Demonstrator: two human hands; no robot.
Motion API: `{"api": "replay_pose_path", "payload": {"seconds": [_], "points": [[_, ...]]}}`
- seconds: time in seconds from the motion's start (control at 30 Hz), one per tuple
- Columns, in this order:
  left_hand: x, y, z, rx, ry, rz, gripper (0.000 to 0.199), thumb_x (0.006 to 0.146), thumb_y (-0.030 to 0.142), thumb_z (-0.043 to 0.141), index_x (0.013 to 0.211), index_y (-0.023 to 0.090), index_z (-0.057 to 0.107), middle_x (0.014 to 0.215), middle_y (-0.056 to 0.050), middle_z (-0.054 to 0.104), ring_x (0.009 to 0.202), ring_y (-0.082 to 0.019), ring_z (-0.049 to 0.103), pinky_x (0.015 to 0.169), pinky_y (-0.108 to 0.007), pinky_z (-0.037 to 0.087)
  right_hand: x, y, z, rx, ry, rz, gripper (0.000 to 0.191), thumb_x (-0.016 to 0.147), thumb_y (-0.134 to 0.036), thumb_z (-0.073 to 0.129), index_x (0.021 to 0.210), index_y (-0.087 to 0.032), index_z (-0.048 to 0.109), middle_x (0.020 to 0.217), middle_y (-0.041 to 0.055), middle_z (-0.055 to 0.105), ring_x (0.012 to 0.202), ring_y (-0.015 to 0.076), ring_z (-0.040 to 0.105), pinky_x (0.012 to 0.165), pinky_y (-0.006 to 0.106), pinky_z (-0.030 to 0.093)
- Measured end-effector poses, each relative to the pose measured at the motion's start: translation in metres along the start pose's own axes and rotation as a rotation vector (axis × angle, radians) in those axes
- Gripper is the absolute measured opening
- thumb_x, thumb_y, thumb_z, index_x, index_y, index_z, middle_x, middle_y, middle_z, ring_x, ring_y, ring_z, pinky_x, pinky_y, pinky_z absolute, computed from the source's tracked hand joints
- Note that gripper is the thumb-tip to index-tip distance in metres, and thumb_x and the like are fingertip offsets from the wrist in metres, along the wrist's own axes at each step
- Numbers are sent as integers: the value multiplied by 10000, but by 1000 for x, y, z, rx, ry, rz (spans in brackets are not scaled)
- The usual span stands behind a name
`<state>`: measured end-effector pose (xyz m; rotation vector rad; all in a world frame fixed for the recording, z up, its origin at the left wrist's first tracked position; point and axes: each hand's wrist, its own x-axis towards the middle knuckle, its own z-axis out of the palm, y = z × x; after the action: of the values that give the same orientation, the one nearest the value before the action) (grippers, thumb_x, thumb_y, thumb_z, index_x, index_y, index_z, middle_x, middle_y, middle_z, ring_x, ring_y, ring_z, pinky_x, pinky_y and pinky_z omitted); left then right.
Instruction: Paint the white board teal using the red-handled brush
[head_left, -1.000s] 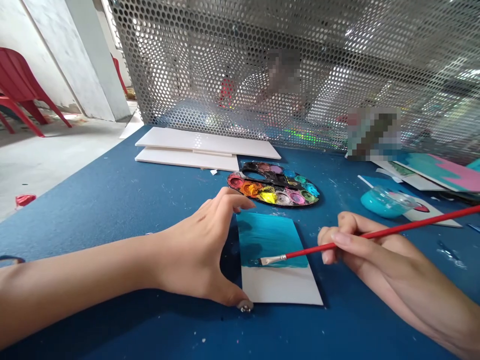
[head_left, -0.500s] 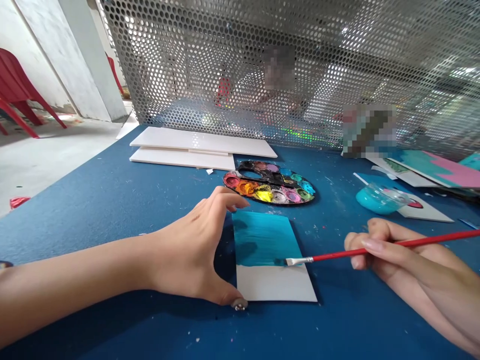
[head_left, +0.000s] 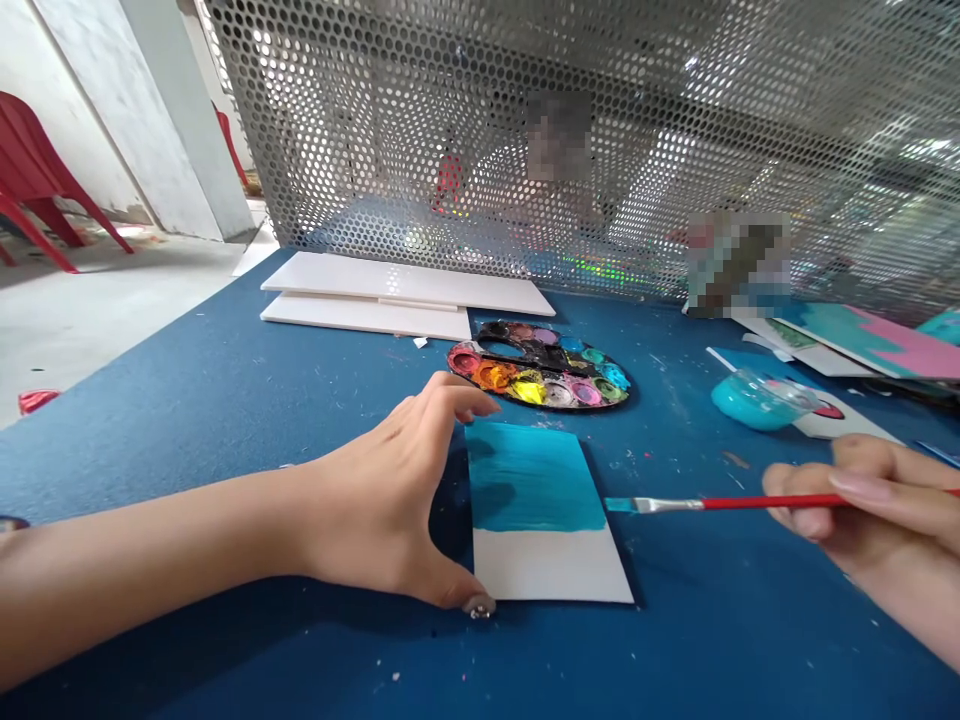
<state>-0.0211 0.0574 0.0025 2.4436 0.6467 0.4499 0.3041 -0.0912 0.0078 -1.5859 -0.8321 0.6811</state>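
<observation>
A small white board point(head_left: 553, 568) lies flat on the blue table, its upper part covered in turquoise paint. My left hand point(head_left: 397, 490) spans the board's left side, thumb at the near left corner and fingers at the far left corner, gripping it. In my right hand point(head_left: 862, 510) is a red paintbrush point(head_left: 739, 503), held level, its turquoise-coated bristles just beyond the board's right edge. A black oval palette point(head_left: 555, 362) with many paint colours sits behind the board. Behind my right hand stands a clear cup of turquoise paint point(head_left: 761, 400).
White boards point(head_left: 405, 285) are stacked at the back left, before a perforated metal screen point(head_left: 375, 130). Painted boards point(head_left: 870, 335) lie at the back right. A red chair point(head_left: 37, 160) stands on the floor at the far left.
My right hand has moved right with the brush, whose tip has come off the painted surface to beyond the right edge. My left hand and the board have stayed put.
</observation>
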Motion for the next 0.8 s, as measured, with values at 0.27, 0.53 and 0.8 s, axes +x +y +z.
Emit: {"api": "replay_pose_path", "payload": {"seconds": [0.27, 0.53, 0.8], "points": [[-2, 2, -4, 21, -18, 0, 1029, 588, 512, 980, 1322, 224, 319, 1341, -168, 455, 1173, -405, 575, 980, -611, 541, -4, -19, 52, 32, -357, -4, 262, 726, -448, 885, 677, -269, 701, 811, 15, 626, 777, 190, 589, 634, 223, 567], [-2, 2, -1, 11, -11, 12, 1017, 594, 550, 969, 1312, 252, 313, 1369, -163, 445, 1210, -408, 560, 992, -599, 541, -4, -17, 65, 34, -503, 4, 227, 807, -447, 839, 711, -274, 729, 799, 2, 636, 779, 170, 615, 701, 231, 558], [-2, -2, -2, 28, -6, 27, 1051, 588, 525, 985, 1336, 221, 313, 1371, -162, 444, 1211, -399, 556, 983, -577, 540, -6, -15, 66, 0, -489, -22, 245, 787, -462, 845, 693, -267, 731, 761, 0, 622, 732, 153, 584, 660, 202, 533]]}}
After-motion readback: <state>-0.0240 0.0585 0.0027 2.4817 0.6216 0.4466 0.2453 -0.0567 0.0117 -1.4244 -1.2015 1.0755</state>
